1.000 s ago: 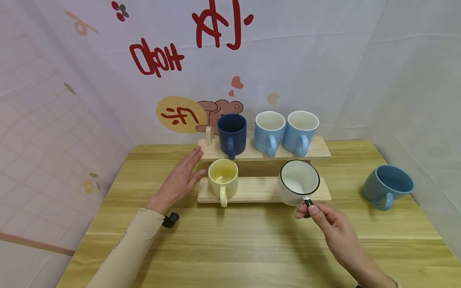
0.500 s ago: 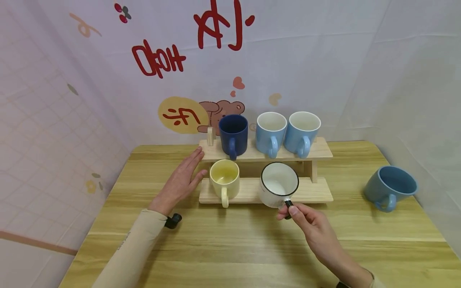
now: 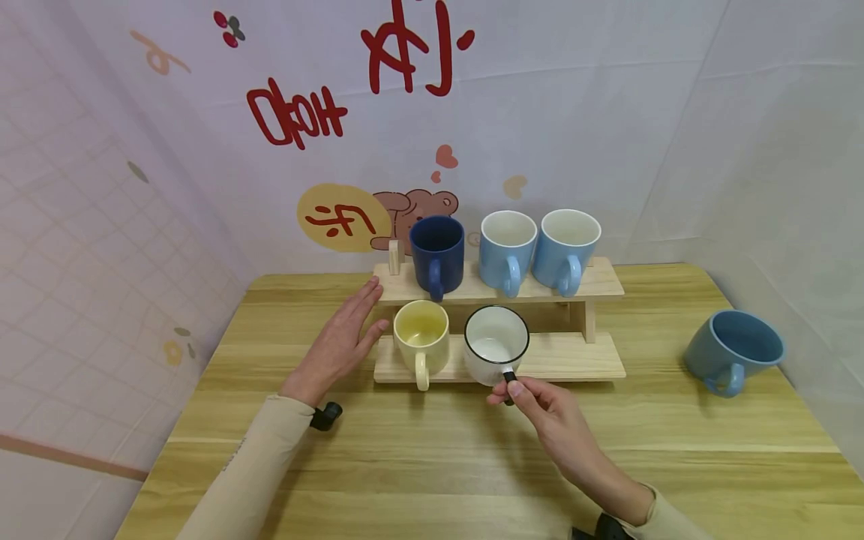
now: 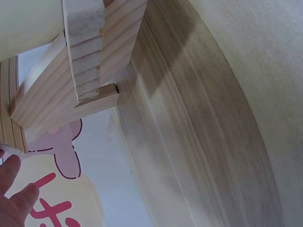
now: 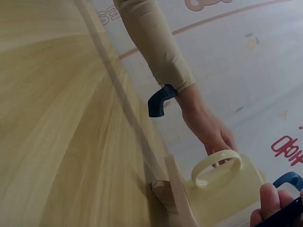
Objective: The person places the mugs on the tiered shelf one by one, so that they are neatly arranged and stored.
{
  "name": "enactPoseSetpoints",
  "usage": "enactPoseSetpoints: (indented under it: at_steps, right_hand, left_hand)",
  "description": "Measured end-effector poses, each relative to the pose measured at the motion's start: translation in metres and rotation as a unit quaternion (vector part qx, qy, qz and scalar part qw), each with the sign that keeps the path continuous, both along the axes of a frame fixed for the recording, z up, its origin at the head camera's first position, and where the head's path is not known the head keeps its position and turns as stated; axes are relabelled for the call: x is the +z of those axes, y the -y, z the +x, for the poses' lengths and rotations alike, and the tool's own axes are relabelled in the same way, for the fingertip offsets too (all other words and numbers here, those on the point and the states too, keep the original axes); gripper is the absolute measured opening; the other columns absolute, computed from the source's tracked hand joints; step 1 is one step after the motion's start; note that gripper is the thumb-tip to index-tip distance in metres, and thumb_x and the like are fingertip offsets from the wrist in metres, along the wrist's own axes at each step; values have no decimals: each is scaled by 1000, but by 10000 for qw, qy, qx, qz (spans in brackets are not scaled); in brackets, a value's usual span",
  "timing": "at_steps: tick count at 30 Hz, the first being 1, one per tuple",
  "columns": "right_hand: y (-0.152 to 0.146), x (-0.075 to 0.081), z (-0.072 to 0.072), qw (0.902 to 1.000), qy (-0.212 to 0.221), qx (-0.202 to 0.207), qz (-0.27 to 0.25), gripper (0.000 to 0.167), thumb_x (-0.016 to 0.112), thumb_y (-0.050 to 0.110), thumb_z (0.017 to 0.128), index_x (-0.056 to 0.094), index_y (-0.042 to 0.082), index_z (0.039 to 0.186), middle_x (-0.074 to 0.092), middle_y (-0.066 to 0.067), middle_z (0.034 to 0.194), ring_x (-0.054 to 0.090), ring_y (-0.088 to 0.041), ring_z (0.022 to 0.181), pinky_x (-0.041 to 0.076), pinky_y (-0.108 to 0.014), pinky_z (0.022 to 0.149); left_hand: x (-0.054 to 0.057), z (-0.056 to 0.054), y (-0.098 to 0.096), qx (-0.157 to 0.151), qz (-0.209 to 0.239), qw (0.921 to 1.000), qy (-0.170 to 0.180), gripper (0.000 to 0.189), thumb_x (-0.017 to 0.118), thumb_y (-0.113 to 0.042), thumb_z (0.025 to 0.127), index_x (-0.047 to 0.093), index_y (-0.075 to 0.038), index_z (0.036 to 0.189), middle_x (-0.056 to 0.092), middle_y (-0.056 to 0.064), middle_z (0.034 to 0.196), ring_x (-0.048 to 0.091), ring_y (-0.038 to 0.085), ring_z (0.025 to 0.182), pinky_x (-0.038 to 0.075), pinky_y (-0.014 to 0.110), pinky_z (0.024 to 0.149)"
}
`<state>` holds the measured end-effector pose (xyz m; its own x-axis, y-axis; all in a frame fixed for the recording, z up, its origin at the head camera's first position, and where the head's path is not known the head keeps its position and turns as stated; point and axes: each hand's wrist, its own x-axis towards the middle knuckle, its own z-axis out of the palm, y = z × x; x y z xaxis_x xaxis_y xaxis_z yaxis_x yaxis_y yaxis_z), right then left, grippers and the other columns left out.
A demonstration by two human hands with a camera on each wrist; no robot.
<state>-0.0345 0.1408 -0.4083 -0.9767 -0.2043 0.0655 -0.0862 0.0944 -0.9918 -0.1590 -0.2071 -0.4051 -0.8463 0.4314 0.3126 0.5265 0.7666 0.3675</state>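
Observation:
My right hand (image 3: 547, 420) pinches the black handle of a white mug (image 3: 496, 345) with a black rim. The mug overlaps the lower board of a two-tier wooden rack (image 3: 574, 356), just right of a yellow mug (image 3: 424, 341). My left hand (image 3: 337, 345) lies with fingers extended at the rack's left end, fingertips right at the upper board's edge. In the left wrist view its fingers (image 4: 9, 172) show beside the wood. The yellow mug's handle faces the front, and the right wrist view shows this yellow mug (image 5: 227, 189) from the side.
Along the upper board stand a dark blue mug (image 3: 437, 255) and two light blue mugs, the middle one (image 3: 506, 251) and the right one (image 3: 565, 251). A grey-blue mug (image 3: 732, 349) rests on the wooden table (image 3: 432, 465) at the right. A printed cloth (image 3: 574, 112) hangs behind.
My right hand has carried the white mug leftward along the lower board, from its right part to close by the yellow mug. The left hand has stayed at the rack's left end.

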Motion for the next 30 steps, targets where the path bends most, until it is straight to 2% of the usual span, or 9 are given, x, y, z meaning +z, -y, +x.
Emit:
enactPoseSetpoints:
  at_steps: [6,11,23,30]
  right_hand:
    - [11,-3,-8,10000,27,-6,-22,30,53,23,110,74,1,108,78,-8,105,69,-18,108,51,-25,99]
    - [18,-5,-13,9999,66,-56,91,31,53,26,110,74,3,110,79,-5,105,68,-18,108,52,-32,100]
    - [25,-7,-21,9992,164,-326,160,32,55,30,109,75,4,110,79,-3,103,68,-16,114,48,-26,104]
    - [26,-9,-23,9993,176,-312,139,32,55,30,110,75,4,110,79,-3,103,66,-14,117,47,-25,105]
  left_hand:
    - [-2,0,1,1,40,10000,-42,65,53,-34,110,30,-4,162,21,6,172,28,31,154,26,52,124]
    - [-1,1,1,6,34,10000,-35,65,52,-36,110,31,-4,163,20,5,172,28,31,154,26,52,124]
    - [-4,-1,1,9,42,10000,-40,65,51,-36,110,30,-5,163,20,5,172,28,30,155,26,51,124]
    - [-3,0,1,9,42,10000,-37,65,52,-36,110,30,-4,163,20,5,172,27,30,155,26,51,124]
